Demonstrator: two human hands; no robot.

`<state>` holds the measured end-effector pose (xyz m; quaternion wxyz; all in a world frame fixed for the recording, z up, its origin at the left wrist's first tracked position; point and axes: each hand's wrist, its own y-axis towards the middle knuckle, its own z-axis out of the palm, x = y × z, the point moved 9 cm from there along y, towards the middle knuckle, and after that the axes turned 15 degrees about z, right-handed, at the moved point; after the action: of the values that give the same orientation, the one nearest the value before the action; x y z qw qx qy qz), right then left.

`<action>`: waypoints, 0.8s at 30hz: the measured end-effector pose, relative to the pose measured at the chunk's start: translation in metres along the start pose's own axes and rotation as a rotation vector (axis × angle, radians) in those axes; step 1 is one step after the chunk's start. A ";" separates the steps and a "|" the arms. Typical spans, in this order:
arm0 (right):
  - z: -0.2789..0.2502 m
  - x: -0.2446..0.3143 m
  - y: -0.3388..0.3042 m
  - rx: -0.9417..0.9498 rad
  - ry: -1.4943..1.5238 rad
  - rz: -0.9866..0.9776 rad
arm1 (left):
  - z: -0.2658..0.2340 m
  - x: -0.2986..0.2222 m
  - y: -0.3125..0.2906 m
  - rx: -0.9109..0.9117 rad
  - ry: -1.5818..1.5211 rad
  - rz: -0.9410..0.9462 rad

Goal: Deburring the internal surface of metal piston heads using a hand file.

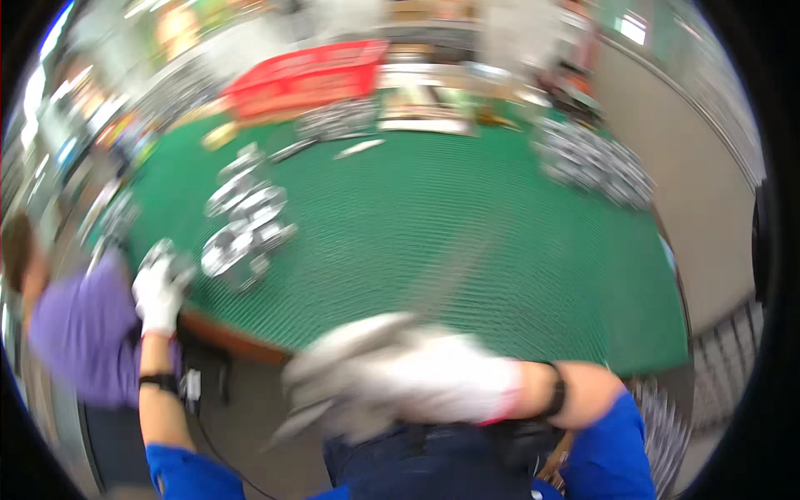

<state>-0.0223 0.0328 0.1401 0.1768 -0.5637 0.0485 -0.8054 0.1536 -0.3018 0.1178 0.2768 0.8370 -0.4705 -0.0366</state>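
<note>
My left hand (160, 292), in a white glove, reaches to the mat's left edge. Its fingers close around a shiny silver metal part (164, 252). Across the near edge of the table, my right hand (408, 371), also gloved in white, is badly smeared by motion. A thin grey pointed shape shows below its fingers; whether that is a tool or a fingertip is unclear. Several similar silver metal parts (243, 221) stand in a cluster on the green mat (400, 225), just right of my left hand.
A red plastic crate (304, 79) sits at the back left, with more metal parts (337, 119) before it. Another group of silver parts (592, 162) lies at the back right. At far left is a person in a purple top (87, 325). A partition (679, 175) borders the right side.
</note>
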 end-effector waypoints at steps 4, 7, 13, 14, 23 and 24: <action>0.139 0.036 0.016 0.101 -0.574 -0.929 | 0.130 0.081 -0.020 0.112 -0.899 -0.685; 0.127 0.034 0.014 0.129 -0.541 -0.849 | 0.102 0.056 0.016 -0.293 -0.512 -0.194; 0.100 0.026 0.002 0.078 -0.521 -0.801 | 0.060 0.000 -0.011 -0.534 -0.740 -0.066; 0.106 0.026 0.009 0.077 -0.535 -0.784 | 0.059 -0.009 -0.018 -0.538 -0.756 -0.072; 0.100 0.039 -0.015 0.045 -0.717 -0.748 | 0.037 -0.156 -0.030 -0.606 -1.130 0.025; 0.079 0.041 -0.019 -0.004 -0.911 -0.775 | 0.043 -0.168 -0.039 -0.526 -1.072 -0.071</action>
<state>0.0340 0.0460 0.2098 -0.1281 -0.8292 -0.2398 -0.4884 0.0769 -0.1689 0.0284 0.1973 0.6205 -0.4914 -0.5784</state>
